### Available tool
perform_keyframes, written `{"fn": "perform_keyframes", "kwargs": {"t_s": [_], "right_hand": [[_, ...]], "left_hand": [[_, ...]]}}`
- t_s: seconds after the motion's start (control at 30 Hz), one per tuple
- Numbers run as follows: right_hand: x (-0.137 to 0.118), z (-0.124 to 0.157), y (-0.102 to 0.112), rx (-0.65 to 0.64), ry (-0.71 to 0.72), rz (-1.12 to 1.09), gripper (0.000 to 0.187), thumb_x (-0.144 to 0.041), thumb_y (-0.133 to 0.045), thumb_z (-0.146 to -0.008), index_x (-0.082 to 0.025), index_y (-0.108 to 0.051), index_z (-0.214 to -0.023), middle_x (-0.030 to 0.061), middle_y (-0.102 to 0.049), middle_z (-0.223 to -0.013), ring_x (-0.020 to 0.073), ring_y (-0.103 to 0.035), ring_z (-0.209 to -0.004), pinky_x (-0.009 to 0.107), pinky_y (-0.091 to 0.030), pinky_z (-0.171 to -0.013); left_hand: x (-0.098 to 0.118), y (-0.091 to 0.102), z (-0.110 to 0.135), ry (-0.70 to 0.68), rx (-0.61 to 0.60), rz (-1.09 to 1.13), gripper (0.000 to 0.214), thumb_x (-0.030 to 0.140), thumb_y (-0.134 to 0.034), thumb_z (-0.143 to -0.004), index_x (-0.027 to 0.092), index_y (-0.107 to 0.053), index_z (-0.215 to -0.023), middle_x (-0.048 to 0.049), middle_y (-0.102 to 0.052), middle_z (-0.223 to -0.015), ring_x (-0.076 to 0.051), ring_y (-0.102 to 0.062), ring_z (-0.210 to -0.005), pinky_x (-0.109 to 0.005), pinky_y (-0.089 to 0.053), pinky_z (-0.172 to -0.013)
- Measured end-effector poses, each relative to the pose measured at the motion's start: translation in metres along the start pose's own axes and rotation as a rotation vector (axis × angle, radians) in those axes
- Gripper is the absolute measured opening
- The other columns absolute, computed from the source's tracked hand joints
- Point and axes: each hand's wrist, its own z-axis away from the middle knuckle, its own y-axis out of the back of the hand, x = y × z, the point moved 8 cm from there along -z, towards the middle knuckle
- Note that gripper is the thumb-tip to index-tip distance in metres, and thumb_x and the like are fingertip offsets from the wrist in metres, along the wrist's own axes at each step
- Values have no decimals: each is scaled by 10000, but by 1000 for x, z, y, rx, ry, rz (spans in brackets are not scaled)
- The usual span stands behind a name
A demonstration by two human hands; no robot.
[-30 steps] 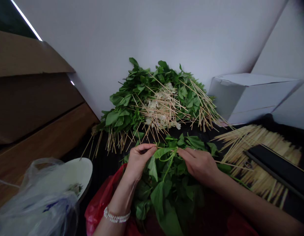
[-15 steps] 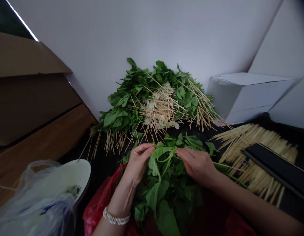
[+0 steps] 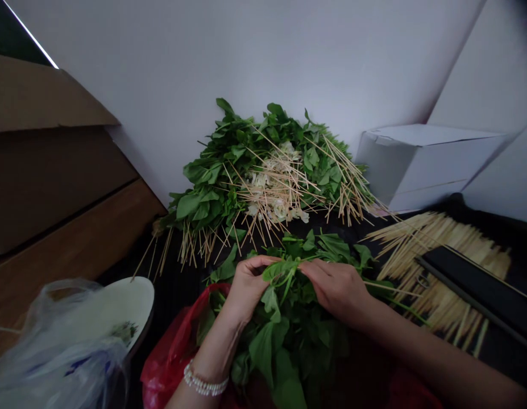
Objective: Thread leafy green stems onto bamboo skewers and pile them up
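Note:
My left hand (image 3: 248, 287) is closed, thumb and fingers pinching a sprig of leafy greens (image 3: 274, 270) in front of me. Close beside it, my right hand (image 3: 337, 288) is closed around a thin bamboo skewer (image 3: 395, 289), whose bare end sticks out to the right past the wrist. The skewer's tip is hidden among the leaves at my fingers. Loose leafy greens (image 3: 267, 346) hang and lie beneath both hands, in and over a red plastic bag (image 3: 171, 346). A long green stem also pokes out to the right under my right hand.
Skewered greens (image 3: 199, 193) are heaped against the wall, with skewers of pale leaves (image 3: 272, 182) on top. At right, a dark phone-like slab (image 3: 476, 284) rests on bare skewers (image 3: 442, 238). Left are a white bowl (image 3: 137, 295), a clear bag (image 3: 62, 363) and cardboard (image 3: 45, 102).
Both hands have drawn slightly closer together at the sprig, the left fingers shifting over the leaf. The whole view has moved a little.

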Motion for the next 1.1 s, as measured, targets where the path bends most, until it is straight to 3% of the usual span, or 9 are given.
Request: {"fn": "perform_keyframes", "kwargs": {"t_s": [0.27,0.47,0.63,0.83,0.93,1.0,1.07,1.1], "right_hand": [[0,-3,4,33,8,4,237,-93,-414,-941,-141,-642,-987,33,-692,-757,138,-623,-627,263,-434,-591],[29,-2,33,250,-70,95,202,-86,-423,-924,-188,-582,-851,17,-637,-677,151,-587,-618,270,-434,-612],[50,-1,46,282,-205,75,201,-148,-394,-951,-217,-545,-837,27,-623,-692,174,-592,-622,298,-440,-595],[62,-1,49,273,-350,-43,221,-203,-379,-955,-245,-533,-804,23,-626,-657,195,-600,-575,327,-449,-556],[66,1,48,273,-385,-75,221,-224,-381,-960,-249,-535,-803,21,-625,-650,198,-601,-563,332,-450,-548],[67,1,48,281,-392,-82,216,-229,-388,-960,-250,-534,-803,15,-615,-634,199,-598,-553,334,-448,-544],[69,2,49,293,-397,-88,210,-229,-393,-959,-249,-530,-801,8,-604,-620,193,-589,-537,331,-437,-533],[70,2,50,299,-402,-95,211,-230,-393,-960,-249,-527,-798,4,-600,-616,187,-583,-528,327,-431,-528]], "left_hand": [[0,-4,1,-22,-33,4,289,338,-941,-525,184,-797,-723,-51,-781,-784,-174,-697,-711,-255,-550,-709],[-1,5,-1,80,2,155,416,532,-812,-690,147,-804,-848,-66,-773,-751,-157,-682,-642,-238,-532,-632],[1,13,-6,75,38,270,282,275,-924,-578,159,-787,-795,-23,-761,-736,-115,-663,-629,-206,-530,-642],[2,11,-4,123,-51,284,292,259,-900,-620,185,-793,-881,-20,-754,-765,-109,-662,-639,-202,-534,-649],[1,-2,5,207,-241,105,308,284,-866,-680,173,-798,-958,-32,-722,-730,-101,-626,-589,-188,-492,-572],[4,-8,14,228,-360,36,316,290,-890,-642,155,-810,-916,-36,-686,-664,-99,-583,-531,-189,-439,-489],[21,2,20,129,-321,103,310,327,-932,-562,182,-815,-810,-15,-648,-580,-86,-518,-450,-191,-370,-407],[33,14,21,43,-242,172,315,384,-940,-532,210,-809,-759,4,-625,-535,-74,-473,-404,-192,-335,-373]]}}
